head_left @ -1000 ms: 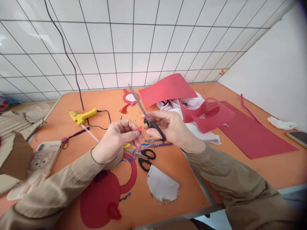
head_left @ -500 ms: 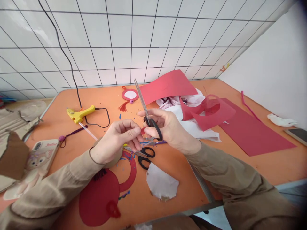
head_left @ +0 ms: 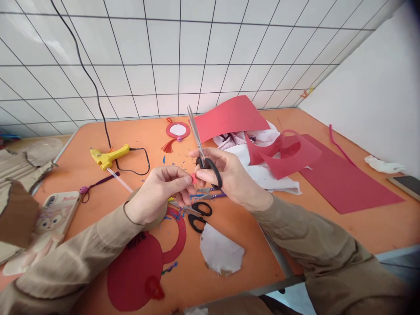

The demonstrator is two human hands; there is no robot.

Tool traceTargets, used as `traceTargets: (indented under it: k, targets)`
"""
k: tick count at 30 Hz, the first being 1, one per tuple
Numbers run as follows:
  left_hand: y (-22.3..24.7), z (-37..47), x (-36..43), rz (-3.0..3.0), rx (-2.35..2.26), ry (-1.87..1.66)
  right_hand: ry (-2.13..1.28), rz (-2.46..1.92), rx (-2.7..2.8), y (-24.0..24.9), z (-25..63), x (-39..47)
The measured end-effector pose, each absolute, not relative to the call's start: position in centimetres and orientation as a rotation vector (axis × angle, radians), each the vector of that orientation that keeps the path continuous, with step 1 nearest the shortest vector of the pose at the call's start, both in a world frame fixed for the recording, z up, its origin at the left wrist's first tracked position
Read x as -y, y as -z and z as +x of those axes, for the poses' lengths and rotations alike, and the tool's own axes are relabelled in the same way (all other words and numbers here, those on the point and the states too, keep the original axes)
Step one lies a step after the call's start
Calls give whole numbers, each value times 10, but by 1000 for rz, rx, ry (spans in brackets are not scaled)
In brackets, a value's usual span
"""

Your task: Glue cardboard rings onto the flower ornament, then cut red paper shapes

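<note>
Between its thumb and index finger, my left hand [head_left: 169, 186] pinches a small red piece [head_left: 194, 178]. My right hand [head_left: 226, 175] is wrapped round black-handled scissors [head_left: 201, 151], whose blades point up and away, nearly together. The red piece is just left of the scissor handles. Under the hands lie a second pair of black-handled scissors [head_left: 198, 210] and small blue scraps. A red ring [head_left: 180, 234] and a red round piece [head_left: 134, 273] lie nearer, partly behind my left sleeve.
A yellow glue gun [head_left: 111, 156] with its cord is at the left, near a phone case [head_left: 55, 216] and cardboard [head_left: 18, 212]. Red sheets [head_left: 231, 116] and white cloth lie behind and right. A white scrap [head_left: 221, 249] is near the front edge.
The scissors have turned slightly, their tips shifting right. My right hand has moved a little, and more of the red piece shows at my left fingertips.
</note>
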State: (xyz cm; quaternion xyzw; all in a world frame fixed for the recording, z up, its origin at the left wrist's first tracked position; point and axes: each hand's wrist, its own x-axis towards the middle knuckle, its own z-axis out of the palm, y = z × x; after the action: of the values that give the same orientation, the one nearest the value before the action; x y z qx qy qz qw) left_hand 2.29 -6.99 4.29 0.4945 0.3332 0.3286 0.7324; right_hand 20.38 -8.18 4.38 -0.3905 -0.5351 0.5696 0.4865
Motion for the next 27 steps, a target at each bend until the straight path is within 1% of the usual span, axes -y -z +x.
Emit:
traceTargets:
  k: [3,7,18,27]
  targets:
    - [-39,25,70,1046,-756,-798,-1348,-957,1346,-45,202,83]
    - [-36,27,72,1052,-767,-766,-1202,-1030,1441,-46,200,86]
    - [-40,27,73,1103,-758,-825,-1341,-992,1380,-45,205,83]
    - [-37,27,73,853,-771,-898,-1297,-988,1438,-42,203,83]
